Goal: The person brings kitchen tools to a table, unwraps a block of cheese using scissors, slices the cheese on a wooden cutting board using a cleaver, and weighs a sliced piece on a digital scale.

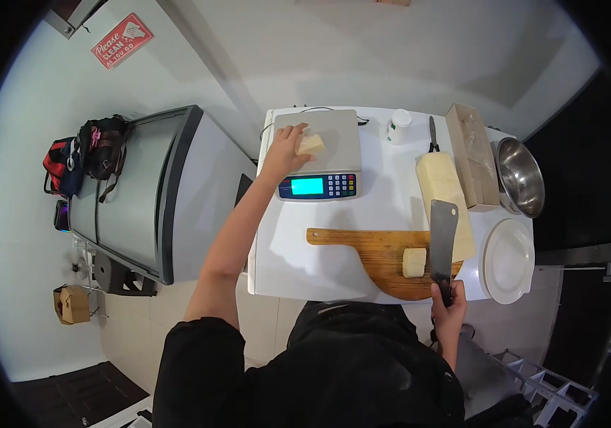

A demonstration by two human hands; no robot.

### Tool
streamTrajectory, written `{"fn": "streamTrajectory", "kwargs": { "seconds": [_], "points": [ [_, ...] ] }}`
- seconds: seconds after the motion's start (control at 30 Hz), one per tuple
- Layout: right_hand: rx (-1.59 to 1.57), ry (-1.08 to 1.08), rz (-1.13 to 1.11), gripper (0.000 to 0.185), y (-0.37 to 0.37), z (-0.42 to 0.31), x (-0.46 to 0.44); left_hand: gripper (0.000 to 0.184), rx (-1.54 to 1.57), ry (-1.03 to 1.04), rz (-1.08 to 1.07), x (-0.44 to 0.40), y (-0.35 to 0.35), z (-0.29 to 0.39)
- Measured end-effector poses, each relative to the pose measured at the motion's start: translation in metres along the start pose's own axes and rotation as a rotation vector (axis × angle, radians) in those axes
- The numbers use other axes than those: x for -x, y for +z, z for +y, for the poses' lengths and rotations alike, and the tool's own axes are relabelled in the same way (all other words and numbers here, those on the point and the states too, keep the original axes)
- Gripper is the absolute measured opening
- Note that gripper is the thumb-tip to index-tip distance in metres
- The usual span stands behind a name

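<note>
My left hand (290,148) is over the grey plate of a digital scale (341,153), with thumb and fingers around a pale yellow block (312,145) that looks like butter or cheese. The scale's display is lit blue-green, its digits unreadable. In my right hand (449,307) is the dark handle of a cleaver (444,232), its broad blade pointing away from me. The blade is above the right side of a wooden cutting board (384,260). Left of the blade, a smaller pale piece (414,262) sits on the board. A long pale yellow slab (439,178) lies behind, partly hidden by the blade.
A white tub (399,128) and a knife (433,134) are at the table's back. Along the right side are an open cardboard box (473,157), a steel bowl (521,177) and white plates (508,260). Left of the table stands a glass-topped chest freezer (138,185) with bags on it.
</note>
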State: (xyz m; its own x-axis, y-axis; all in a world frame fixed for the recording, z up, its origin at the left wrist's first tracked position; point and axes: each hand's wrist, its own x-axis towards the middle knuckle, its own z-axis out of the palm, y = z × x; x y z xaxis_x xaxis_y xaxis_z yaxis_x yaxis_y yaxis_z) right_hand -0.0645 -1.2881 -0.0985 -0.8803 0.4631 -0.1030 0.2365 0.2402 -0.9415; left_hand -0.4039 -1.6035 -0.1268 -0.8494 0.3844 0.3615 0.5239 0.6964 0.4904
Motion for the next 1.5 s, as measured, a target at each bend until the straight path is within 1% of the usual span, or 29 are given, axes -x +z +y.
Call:
{"fn": "streamTrajectory", "kwargs": {
  "seconds": [0.03, 0.13, 0.17, 0.2, 0.23, 0.27, 0.33, 0.37, 0.4, 0.43, 0.5, 0.57, 0.63, 0.67, 0.8, 0.9, 1.2, 1.3, 1.33, 1.4, 1.47, 1.5],
  "points": [
    [-0.011, 0.026, 0.014, 0.021, 0.002, -0.001, 0.008, 0.068, 0.004, -0.001, -0.013, 0.007, -0.006, 0.005],
    [-0.03, 0.091, 0.019, 0.022, 0.01, -0.014, 0.014, 0.057, -0.016, -0.076, 0.287, 0.035, -0.013, 0.021],
    [-0.039, 0.117, 0.02, 0.022, 0.014, -0.015, 0.014, 0.057, -0.012, -0.077, 0.274, 0.049, -0.009, 0.021],
    [-0.038, 0.13, 0.024, 0.022, 0.018, -0.008, 0.014, 0.051, 0.062, -0.146, 0.358, 0.067, -0.002, 0.019],
    [0.044, 0.108, 0.025, 0.023, 0.021, 0.002, 0.022, 0.045, 0.143, -0.22, 0.418, 0.091, 0.004, 0.02],
    [0.13, 0.065, 0.022, 0.023, 0.022, 0.013, 0.022, 0.032, 0.154, -0.267, 0.44, 0.11, 0.011, 0.032],
    [0.184, 0.088, 0.006, 0.024, 0.026, 0.024, 0.023, 0.027, 0.289, -0.306, 0.423, 0.138, 0.034, 0.049],
    [0.259, 0.075, -0.024, 0.025, 0.034, 0.022, 0.025, 0.027, 0.349, -0.327, 0.368, 0.144, 0.039, 0.065],
    [0.333, 0.062, -0.055, 0.026, 0.04, 0.02, 0.027, 0.028, 0.365, -0.244, 0.321, 0.15, 0.048, 0.077],
    [0.337, 0.067, -0.049, 0.026, 0.048, 0.02, 0.027, 0.029, 0.377, -0.154, 0.283, 0.151, 0.056, 0.086],
    [0.435, 0.064, -0.14, 0.026, 0.063, 0.02, 0.027, 0.029, 0.402, -0.114, 0.196, 0.15, 0.071, 0.112],
    [0.446, 0.055, -0.139, 0.023, 0.07, 0.023, 0.024, 0.028, 0.408, -0.094, 0.154, 0.148, 0.09, 0.135],
    [0.469, 0.044, -0.125, 0.02, 0.065, 0.029, 0.024, 0.026, 0.516, -0.015, 0.073, 0.141, 0.113, 0.159],
    [0.467, 0.049, -0.125, 0.02, 0.063, 0.034, 0.022, 0.026, 0.515, -0.015, 0.068, 0.139, 0.118, 0.16],
    [0.512, 0.04, -0.078, 0.018, 0.06, 0.044, 0.02, 0.027, 0.533, -0.038, 0.059, 0.137, 0.136, 0.153],
    [0.511, 0.04, -0.018, 0.018, 0.049, 0.043, 0.024, 0.029, 0.549, -0.096, 0.087, 0.138, 0.139, 0.145],
    [0.572, 0.039, 0.055, 0.018, 0.038, 0.038, 0.028, 0.031, 0.599, -0.077, 0.023, 0.132, 0.132, 0.144],
    [0.541, 0.043, 0.0, 0.018, 0.031, 0.033, 0.029, 0.034, 0.489, -0.035, 0.098, 0.121, 0.115, 0.125],
    [0.537, 0.037, -0.003, 0.018, 0.031, 0.028, 0.027, 0.036, 0.419, -0.015, 0.179, 0.108, 0.103, 0.111],
    [0.475, 0.058, -0.031, 0.018, 0.029, 0.014, 0.025, 0.038, 0.253, 0.005, 0.345, 0.068, 0.072, 0.072],
    [0.442, 0.073, -0.036, 0.019, 0.032, 0.009, 0.026, 0.041, 0.144, -0.059, 0.397, 0.031, 0.044, 0.028],
    [0.431, 0.083, -0.044, 0.019, 0.035, 0.008, 0.028, 0.041, 0.145, -0.055, 0.395, 0.018, 0.035, 0.014]
  ]
}}
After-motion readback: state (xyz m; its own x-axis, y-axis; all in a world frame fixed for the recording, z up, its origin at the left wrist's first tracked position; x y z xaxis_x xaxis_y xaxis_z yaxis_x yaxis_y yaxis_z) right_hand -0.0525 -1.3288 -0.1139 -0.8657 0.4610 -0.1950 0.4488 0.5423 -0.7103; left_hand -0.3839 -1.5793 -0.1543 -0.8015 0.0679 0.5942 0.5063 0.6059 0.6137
